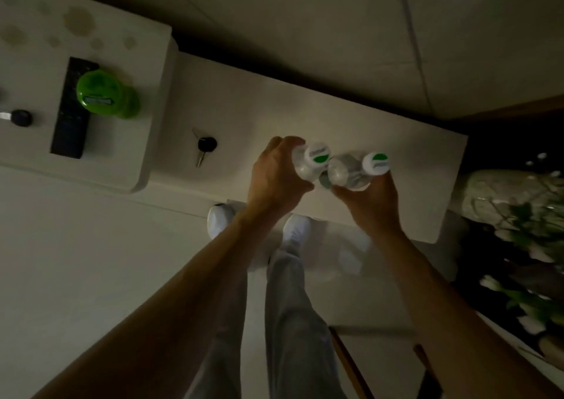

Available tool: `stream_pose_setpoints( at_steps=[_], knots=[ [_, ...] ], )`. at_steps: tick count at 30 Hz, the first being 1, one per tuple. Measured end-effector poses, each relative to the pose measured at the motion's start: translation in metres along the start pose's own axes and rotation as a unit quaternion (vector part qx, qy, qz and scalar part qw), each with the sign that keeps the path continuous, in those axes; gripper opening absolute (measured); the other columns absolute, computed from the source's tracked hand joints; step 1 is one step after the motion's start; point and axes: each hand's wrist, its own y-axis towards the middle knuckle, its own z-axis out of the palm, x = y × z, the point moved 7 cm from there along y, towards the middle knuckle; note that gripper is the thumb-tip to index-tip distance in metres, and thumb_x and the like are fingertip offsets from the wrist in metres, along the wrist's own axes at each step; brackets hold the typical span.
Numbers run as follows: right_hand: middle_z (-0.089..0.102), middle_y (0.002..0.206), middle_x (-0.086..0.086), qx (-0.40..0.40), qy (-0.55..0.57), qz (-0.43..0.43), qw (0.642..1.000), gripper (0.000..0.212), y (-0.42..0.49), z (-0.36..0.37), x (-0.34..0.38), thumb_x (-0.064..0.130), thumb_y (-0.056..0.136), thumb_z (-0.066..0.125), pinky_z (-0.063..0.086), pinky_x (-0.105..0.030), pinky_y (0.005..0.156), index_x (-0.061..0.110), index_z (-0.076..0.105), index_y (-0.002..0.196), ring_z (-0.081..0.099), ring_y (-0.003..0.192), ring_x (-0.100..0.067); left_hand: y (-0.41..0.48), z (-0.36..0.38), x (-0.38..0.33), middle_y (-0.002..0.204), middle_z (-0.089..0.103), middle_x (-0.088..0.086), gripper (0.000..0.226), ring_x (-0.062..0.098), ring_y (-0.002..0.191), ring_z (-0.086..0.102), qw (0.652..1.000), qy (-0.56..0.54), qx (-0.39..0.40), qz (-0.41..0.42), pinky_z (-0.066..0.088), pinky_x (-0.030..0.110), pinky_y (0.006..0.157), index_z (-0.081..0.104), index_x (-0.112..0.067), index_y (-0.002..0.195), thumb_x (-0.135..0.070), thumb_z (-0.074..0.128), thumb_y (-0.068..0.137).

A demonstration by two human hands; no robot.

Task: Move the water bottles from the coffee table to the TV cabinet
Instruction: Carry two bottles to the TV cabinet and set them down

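- Nearest: light trousers (293, 322) and two white shoes (295, 230), toes at the edge of a white low surface (305, 114).
- Both bare forearms stretched forward over that surface.
- Left hand (274, 182) curled round the body of the left bottle (311, 162), fingers wrapped from its left side.
- Right hand (374, 206) gripping the right bottle (351, 174) from the near side.
- Left bottle near upright, long axis toward the camera, white-and-green cap up.
- Right bottle tilted, cap end pointing right and slightly away.
- Bottles side by side over the middle of the surface, bodies close. Contact with each other or with the surface not clear.
- Left of the hands, on the same surface: key (204, 148) with a black head, well apart from the bottles.
- Farther left, on a raised white block (146, 72): black remote (71, 117), green-lidded jar (105, 93) overlapping it, small dark object (20, 118) at the frame edge.
- Right edge: white flowers (525, 230) with green leaves, blurred.
- Beyond: large pale floor tiles (305, 17).
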Motion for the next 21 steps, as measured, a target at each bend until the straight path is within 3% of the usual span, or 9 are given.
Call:
stream_pose_setpoints(
  at_steps=[2,3,5,8,11,17,21],
  knots=[
    [0.059,0.123,0.004,-0.017,0.021,-0.016,1.0,0.072,0.021,-0.002,-0.002,0.019,0.068,0.087,0.037,0.006,0.079,0.011,0.052,0.131,0.055,0.111,-0.007,0.021,0.007,-0.006,0.12,0.057,0.004,0.065,0.008,0.097,0.045,1.0,0.002,-0.009,0.015,0.034,0.02,0.08,0.052,-0.016,0.123,-0.019,0.082,0.065],
    [0.06,0.124,0.002,-0.026,0.029,-0.024,0.999,0.071,0.03,-0.002,0.0,0.016,0.069,0.086,0.035,0.008,0.077,0.011,0.051,0.132,0.053,0.111,-0.006,0.032,0.009,-0.009,0.122,0.056,0.004,0.064,0.007,0.097,0.041,1.0,0.004,-0.016,0.019,0.032,0.02,0.08,0.052,-0.017,0.123,-0.019,0.081,0.066],
    [0.058,0.132,-0.002,-0.036,0.04,-0.033,0.998,0.074,0.048,-0.002,0.001,0.017,0.07,0.085,0.037,0.001,0.084,0.011,0.05,0.134,0.054,0.116,-0.009,0.052,0.013,-0.016,0.123,0.054,0.003,0.062,0.007,0.097,0.039,0.999,0.006,-0.027,0.03,0.031,0.019,0.081,0.051,-0.017,0.123,-0.017,0.08,0.069],
    [0.057,0.136,-0.005,-0.046,0.044,-0.055,0.996,0.076,0.07,-0.002,0.005,0.018,0.07,0.085,0.04,-0.016,0.094,0.011,0.048,0.136,0.053,0.123,-0.013,0.077,0.02,-0.03,0.123,0.056,0.005,0.059,0.014,0.102,0.051,0.997,0.026,-0.03,0.063,0.034,0.019,0.08,0.053,-0.016,0.121,-0.019,0.08,0.068],
    [0.057,0.136,-0.006,-0.056,0.035,-0.076,0.995,0.075,0.087,-0.001,0.008,0.018,0.071,0.085,0.038,-0.02,0.097,0.011,0.048,0.135,0.052,0.126,-0.016,0.095,0.027,-0.035,0.123,0.058,0.006,0.063,0.019,0.11,0.055,0.996,0.032,-0.037,0.074,0.036,0.02,0.081,0.055,-0.014,0.121,-0.022,0.083,0.064],
    [0.056,0.139,-0.007,-0.071,0.049,-0.066,0.994,0.078,0.106,0.011,-0.006,0.017,0.07,0.085,0.04,-0.023,0.102,0.011,0.046,0.137,0.051,0.13,-0.018,0.106,0.045,-0.026,0.122,0.058,0.005,0.06,0.018,0.108,0.056,0.995,0.023,-0.041,0.083,0.037,0.019,0.079,0.056,-0.015,0.12,-0.018,0.082,0.065],
    [0.056,0.14,-0.006,-0.074,0.057,-0.05,0.994,0.078,0.107,0.019,-0.011,0.017,0.072,0.083,0.043,-0.028,0.107,0.012,0.045,0.14,0.051,0.131,-0.017,0.103,0.049,-0.019,0.125,0.056,0.005,0.058,0.018,0.112,0.055,0.995,-0.015,-0.045,0.084,0.045,0.023,0.088,0.054,-0.016,0.122,-0.016,0.078,0.07]
  ],
)
